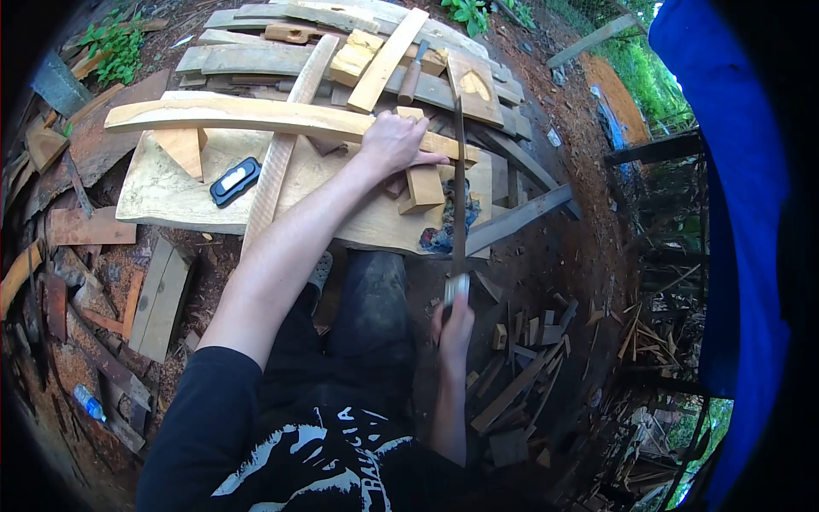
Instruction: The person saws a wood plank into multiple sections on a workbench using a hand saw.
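My right hand (455,324) is wrapped round the handle of a hand saw (460,200), whose long narrow blade points away from me. The blade crosses the right end of a long, slightly curved wooden strip (243,113). My left hand (395,143) grips this strip just left of the saw, its fingers curled over the far side and its thumb stretched toward the blade. Under that hand, a small wooden block (422,189) lies crosswise beneath the strip. Another wooden bar (277,179) runs under the strip farther left.
A pale slab bench (153,200) carries a black-cased object (235,182), a wood wedge (181,152) and a crumpled cloth (439,224). Behind lie a chisel (413,77), a wooden plane (292,33) and a board with a carved hollow (474,85). Offcuts (520,358) litter the ground.
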`<action>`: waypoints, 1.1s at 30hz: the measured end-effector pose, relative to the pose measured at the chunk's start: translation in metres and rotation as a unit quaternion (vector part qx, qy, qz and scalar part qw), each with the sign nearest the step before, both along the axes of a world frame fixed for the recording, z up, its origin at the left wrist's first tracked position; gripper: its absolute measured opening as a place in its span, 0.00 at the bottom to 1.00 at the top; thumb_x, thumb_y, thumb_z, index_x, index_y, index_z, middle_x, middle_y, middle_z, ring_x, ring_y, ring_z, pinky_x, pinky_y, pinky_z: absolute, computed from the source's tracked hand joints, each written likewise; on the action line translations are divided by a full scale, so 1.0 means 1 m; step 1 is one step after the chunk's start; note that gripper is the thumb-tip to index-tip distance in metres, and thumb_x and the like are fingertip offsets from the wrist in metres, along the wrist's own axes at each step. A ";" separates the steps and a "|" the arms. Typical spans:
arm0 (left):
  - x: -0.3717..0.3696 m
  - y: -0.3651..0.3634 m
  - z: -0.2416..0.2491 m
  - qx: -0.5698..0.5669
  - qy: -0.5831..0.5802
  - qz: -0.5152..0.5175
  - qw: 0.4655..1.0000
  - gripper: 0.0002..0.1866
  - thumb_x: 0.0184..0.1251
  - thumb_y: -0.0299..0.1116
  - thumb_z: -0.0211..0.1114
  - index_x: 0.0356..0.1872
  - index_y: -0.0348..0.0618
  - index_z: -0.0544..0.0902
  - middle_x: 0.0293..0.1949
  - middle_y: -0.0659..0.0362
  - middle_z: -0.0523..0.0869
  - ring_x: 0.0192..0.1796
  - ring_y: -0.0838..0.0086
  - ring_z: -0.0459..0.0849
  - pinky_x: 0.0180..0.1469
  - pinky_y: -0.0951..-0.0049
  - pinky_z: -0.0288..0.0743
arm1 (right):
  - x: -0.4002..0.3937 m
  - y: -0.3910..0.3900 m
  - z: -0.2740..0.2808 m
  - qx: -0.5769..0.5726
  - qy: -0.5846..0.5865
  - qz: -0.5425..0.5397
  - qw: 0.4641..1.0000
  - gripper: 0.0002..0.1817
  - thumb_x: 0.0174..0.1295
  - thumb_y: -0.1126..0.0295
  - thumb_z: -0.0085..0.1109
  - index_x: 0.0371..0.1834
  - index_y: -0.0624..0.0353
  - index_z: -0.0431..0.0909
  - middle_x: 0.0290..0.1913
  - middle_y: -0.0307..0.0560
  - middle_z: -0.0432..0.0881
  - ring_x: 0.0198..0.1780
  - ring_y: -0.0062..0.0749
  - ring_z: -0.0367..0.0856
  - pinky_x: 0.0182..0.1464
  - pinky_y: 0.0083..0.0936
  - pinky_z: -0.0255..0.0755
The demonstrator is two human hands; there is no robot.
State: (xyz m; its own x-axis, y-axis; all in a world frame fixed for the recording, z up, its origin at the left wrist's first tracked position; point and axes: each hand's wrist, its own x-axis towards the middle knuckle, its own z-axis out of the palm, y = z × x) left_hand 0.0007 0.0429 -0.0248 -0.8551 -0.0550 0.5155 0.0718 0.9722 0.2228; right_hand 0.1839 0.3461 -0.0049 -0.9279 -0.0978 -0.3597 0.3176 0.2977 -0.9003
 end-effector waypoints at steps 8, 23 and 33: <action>0.002 0.004 0.015 0.019 -0.101 0.013 0.995 0.47 0.58 0.80 0.60 0.48 0.36 0.84 0.34 0.51 0.91 0.37 0.61 0.92 0.43 0.62 0.81 | -0.134 -0.092 -0.007 0.015 0.036 -0.035 0.999 0.39 0.75 0.29 0.42 0.22 0.55 0.69 0.13 0.31 0.61 0.13 0.19 0.59 0.17 0.21 0.54; -0.001 0.006 0.002 0.031 -0.019 0.029 0.999 0.43 0.53 0.80 0.65 0.38 0.41 0.83 0.29 0.55 0.89 0.33 0.64 0.91 0.40 0.64 0.78 | 0.067 0.041 -0.055 -0.062 0.018 -0.005 0.998 0.32 0.79 0.38 0.43 0.30 0.58 0.72 0.18 0.32 0.66 0.17 0.15 0.63 0.19 0.17 0.52; 0.001 0.002 0.005 0.001 -0.008 -0.005 1.000 0.43 0.58 0.79 0.61 0.36 0.38 0.82 0.28 0.54 0.89 0.31 0.64 0.91 0.36 0.65 0.80 | -0.009 -0.008 -0.032 -0.029 0.024 -0.007 0.999 0.30 0.82 0.45 0.42 0.27 0.57 0.72 0.17 0.32 0.67 0.15 0.16 0.64 0.19 0.19 0.53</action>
